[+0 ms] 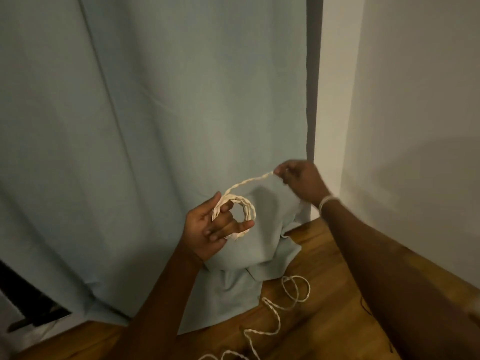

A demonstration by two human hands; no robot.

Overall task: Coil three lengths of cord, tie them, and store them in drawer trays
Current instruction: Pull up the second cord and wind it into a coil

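A cream twisted cord is wound into a small round coil (242, 211). My left hand (210, 227) holds this coil, with fingers through its middle and the thumb against its left side. From the coil's top a free strand (246, 181) runs up and to the right. My right hand (301, 181) pinches that strand's end between thumb and fingertips. More cream cord (275, 307) lies in loose loops on the wooden floor below. No drawer or tray is in view.
A pale blue-green curtain (155, 113) hangs behind my hands and bunches on the wooden floor (324, 281). A white wall (415, 100) stands at the right. A dark object (26, 294) sits at the lower left edge.
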